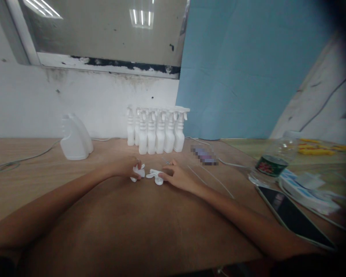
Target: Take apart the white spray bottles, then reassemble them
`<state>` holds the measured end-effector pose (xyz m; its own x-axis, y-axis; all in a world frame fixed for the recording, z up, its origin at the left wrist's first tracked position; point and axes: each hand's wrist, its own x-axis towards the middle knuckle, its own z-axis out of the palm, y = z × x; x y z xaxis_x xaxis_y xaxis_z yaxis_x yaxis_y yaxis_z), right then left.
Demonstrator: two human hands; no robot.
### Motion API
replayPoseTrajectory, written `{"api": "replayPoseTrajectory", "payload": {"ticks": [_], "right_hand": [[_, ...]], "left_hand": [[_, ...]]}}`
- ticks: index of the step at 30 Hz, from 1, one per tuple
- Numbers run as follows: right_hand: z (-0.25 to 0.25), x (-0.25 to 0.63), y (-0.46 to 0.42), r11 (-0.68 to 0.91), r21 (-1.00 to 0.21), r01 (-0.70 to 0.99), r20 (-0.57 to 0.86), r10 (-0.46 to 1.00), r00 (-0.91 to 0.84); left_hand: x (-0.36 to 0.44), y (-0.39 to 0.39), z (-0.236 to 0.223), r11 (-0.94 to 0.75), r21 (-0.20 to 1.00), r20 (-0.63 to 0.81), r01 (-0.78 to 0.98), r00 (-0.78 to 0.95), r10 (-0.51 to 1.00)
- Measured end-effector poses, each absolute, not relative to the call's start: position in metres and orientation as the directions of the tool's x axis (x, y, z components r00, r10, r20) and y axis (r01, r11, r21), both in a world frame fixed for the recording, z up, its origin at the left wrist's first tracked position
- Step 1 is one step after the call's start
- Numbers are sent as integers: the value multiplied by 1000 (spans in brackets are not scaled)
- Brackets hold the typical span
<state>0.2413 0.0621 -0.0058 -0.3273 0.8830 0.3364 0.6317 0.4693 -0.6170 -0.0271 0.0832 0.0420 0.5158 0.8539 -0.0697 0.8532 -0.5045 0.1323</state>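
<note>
My left hand (pixel 128 167) is closed round a white spray trigger head (pixel 139 173), low over the wooden table (pixel 144 223). Just to its right, my right hand (pixel 178 177) grips a second white trigger head (pixel 155 175) between thumb and fingers. The two heads are close together but apart. Behind them stand several white spray bottles (pixel 160 138) in tight rows, upright with trigger heads on. Thin white tubes (pixel 216 179) lie on the table beyond my right forearm.
Two white bottles without trigger heads (pixel 75 140) stand at the left by the wall. On the right are a clear plastic bottle (pixel 272 161) with a green label, a phone (pixel 294 215) and a white power strip (pixel 308 192). A blurred purplish item (pixel 204 155) lies behind the tubes.
</note>
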Motion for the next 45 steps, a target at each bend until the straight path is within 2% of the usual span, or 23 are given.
{"api": "replayPoseTrajectory", "payload": {"ticks": [5, 11, 14, 18, 23, 27, 29, 34, 39, 45], "right_hand": [[-12, 237, 65, 483, -573, 661, 351, 874, -335], [-9, 234, 73, 528, -493, 692, 523, 815, -249], [-6, 230, 65, 600, -389, 699, 572, 753, -327], [-8, 223, 57, 676, -248, 694, 546, 690, -476], [-18, 216, 56, 703, -174, 690, 511, 663, -547], [-18, 211, 50, 738, -183, 649, 508, 636, -580], [-15, 210, 47, 769, -226, 598, 529, 612, -588], [-7, 221, 50, 752, -335, 568, 603, 634, -484], [-14, 235, 65, 688, -402, 604, 541, 711, -450], [-18, 230, 66, 673, -426, 604, 503, 732, -460]], "left_hand": [[-26, 82, 42, -504, 133, -57, 853, 514, 856], [-23, 79, 39, -513, 150, -36, 845, 523, 852], [-20, 74, 39, -518, 153, -5, 842, 525, 851], [-15, 69, 40, -525, 141, 22, 839, 527, 849], [-13, 68, 40, -524, 150, 34, 838, 525, 850], [-13, 69, 38, -501, 173, 29, 848, 503, 863], [-14, 69, 37, -493, 186, 22, 850, 498, 867], [-12, 67, 41, -471, 196, -1, 860, 481, 877], [-11, 63, 47, -466, 197, -16, 862, 479, 878], [-14, 65, 47, -461, 178, -53, 869, 476, 878]]}}
